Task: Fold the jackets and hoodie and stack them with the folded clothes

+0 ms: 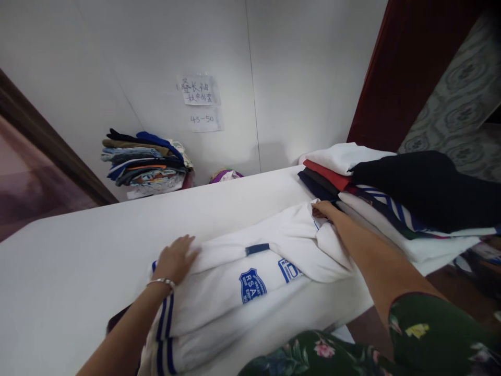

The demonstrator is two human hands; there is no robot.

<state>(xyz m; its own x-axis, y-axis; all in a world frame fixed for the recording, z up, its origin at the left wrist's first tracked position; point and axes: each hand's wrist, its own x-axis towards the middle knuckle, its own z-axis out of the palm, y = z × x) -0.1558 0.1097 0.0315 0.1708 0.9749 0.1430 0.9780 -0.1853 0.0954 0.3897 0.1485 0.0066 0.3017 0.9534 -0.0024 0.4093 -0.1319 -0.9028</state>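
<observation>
A white long-sleeved top [213, 297] with blue badge prints and dark blue stripes at one end lies across the white table [86, 250]. My left hand [176, 258], a bracelet at its wrist, rests flat with fingers stretched on the striped end. At the opposite end, my right hand [323, 209] has its fingers closed on the bunched white cloth near the collar. One sleeve lies folded lengthwise over the body of the top. Something dark, only partly visible, sticks out from under the cloth at the lower left.
A pile of folded clothes [391, 198] stands close by on the right. Another stack of folded clothes [146, 162] is beyond the table's far edge, beside a purple bundle [226, 176]. Two handwritten paper signs [199, 91] hang on the wall. A brown curtain [50, 141] hangs at left.
</observation>
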